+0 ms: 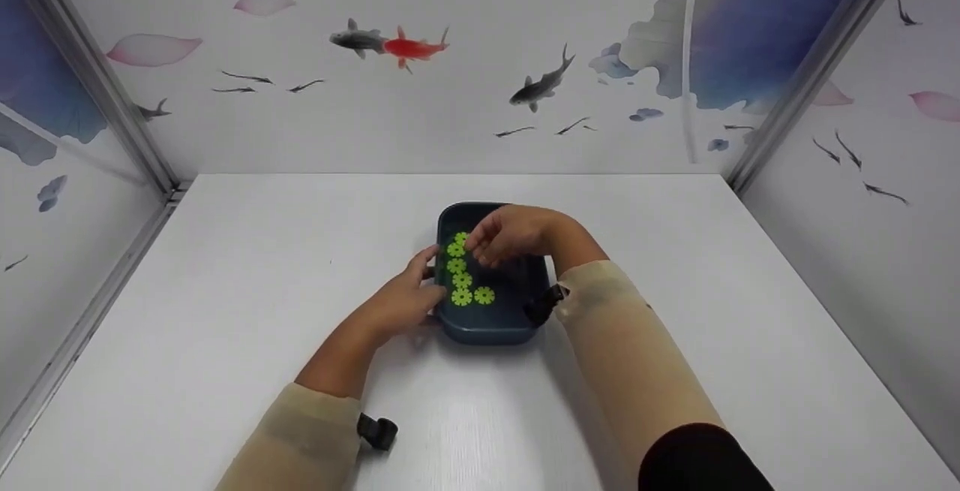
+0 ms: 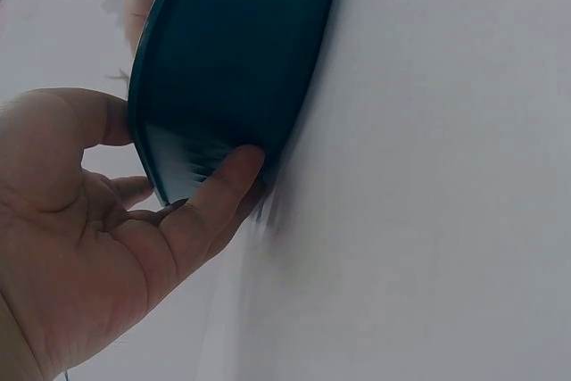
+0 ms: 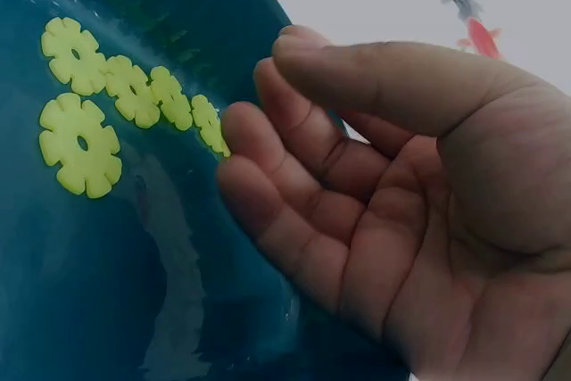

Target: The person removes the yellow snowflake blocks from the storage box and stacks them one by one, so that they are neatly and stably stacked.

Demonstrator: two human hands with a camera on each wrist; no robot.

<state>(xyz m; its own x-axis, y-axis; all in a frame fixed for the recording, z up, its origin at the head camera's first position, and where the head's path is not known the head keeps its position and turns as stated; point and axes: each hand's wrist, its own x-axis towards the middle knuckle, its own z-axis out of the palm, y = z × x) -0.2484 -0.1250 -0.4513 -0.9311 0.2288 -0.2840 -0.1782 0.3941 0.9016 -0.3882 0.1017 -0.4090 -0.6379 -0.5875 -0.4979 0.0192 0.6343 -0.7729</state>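
Observation:
A dark blue-green tray (image 1: 495, 326) stands on the white table. Several yellow-green flower-shaped discs (image 3: 82, 144) with notched edges lie in it, mostly in a row along its left side. My left hand (image 1: 409, 299) holds the tray's left side, thumb at the rim and fingers against the outer wall (image 2: 232, 69). Over the far half of the tray is my right hand (image 1: 517, 236), its fingers loosely bent and their tips close to the far discs. Nothing shows between those fingers in the right wrist view; they hide part of the row.
The white table (image 1: 262, 288) spreads around the tray. White panels (image 1: 450, 123) painted with fish and petals enclose the back and sides, with metal posts (image 1: 817, 63) at the corners. A black wrist mount (image 1: 544, 305) overlaps the tray's right edge.

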